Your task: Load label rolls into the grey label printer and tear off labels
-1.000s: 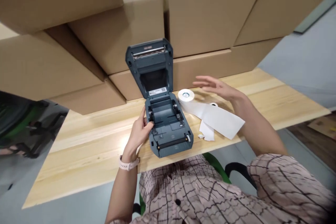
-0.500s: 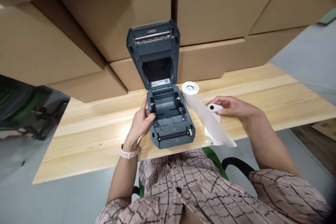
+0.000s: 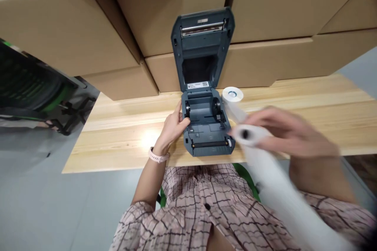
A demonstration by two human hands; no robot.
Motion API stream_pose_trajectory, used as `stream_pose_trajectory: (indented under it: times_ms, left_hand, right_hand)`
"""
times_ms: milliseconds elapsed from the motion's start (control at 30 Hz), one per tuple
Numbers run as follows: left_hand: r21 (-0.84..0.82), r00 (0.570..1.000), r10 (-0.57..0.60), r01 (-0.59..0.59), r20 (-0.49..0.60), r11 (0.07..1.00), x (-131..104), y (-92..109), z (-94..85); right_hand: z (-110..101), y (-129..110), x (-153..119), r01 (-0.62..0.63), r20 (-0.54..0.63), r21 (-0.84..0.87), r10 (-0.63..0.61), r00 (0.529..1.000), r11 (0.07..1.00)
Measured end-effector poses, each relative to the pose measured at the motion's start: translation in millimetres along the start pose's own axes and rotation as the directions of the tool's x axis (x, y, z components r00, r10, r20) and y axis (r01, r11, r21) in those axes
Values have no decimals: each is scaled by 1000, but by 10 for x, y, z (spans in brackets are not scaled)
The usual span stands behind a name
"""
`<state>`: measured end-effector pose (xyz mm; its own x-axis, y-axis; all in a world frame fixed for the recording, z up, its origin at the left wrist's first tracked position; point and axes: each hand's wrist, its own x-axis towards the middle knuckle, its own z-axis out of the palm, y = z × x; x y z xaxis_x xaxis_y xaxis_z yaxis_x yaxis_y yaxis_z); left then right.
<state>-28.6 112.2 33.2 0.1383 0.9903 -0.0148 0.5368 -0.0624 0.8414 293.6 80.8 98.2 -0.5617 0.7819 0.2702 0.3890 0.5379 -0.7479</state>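
Note:
A dark grey label printer [image 3: 206, 125] stands on the wooden table with its lid [image 3: 203, 47] tilted up, its inside bay showing no roll. My left hand [image 3: 174, 128] grips the printer's left side wall, thumb over the rim. To the right of the printer, my right hand [image 3: 282, 133], blurred by motion, holds a small white roll [image 3: 250, 135] with a dark core hole. A long white strip [image 3: 282, 188] trails from it toward the lower right. A larger white label roll [image 3: 232, 94] lies by the printer's right rear corner, some of its strip reaching toward my right hand.
Large cardboard boxes [image 3: 265, 8] are stacked along the back of the wooden table [image 3: 118, 137], right behind the printer lid. A black and green chair [image 3: 35, 82] stands on the floor at the left.
My right hand has lifted the small roll off the table and brought it nearer the camera, its strip now trailing over the table edge. The view has shifted; my left hand stays on the printer.

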Motion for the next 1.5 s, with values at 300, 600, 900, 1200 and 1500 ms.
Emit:
stream_pose_trajectory:
  times_ms: [300, 600, 900, 1200, 1500]
  left_hand:
    - [45, 1000, 18, -18, -2, 999, -6, -11, 12]
    - [44, 998, 58, -58, -1, 997, -1, -17, 11]
    - [93, 1000, 30, -30, 0, 995, -8, 18, 0]
    - [96, 999, 41, -41, 1, 995, -33, -20, 11]
    - [122, 998, 56, -54, -7, 991, -72, -27, 5]
  right_hand:
    - [666, 268, 626, 50, 194, -277, 5, 981, 960]
    - [763, 128, 468, 274, 54, -421, -278, 959, 865]
    - [962, -54, 35, 321, 112, -524, -310, 944, 789]
    - [1038, -142, -5, 256, 74, -561, -261, 963, 787]
    - [1021, -110, -32, 254, 81, -552, -252, 964, 794]
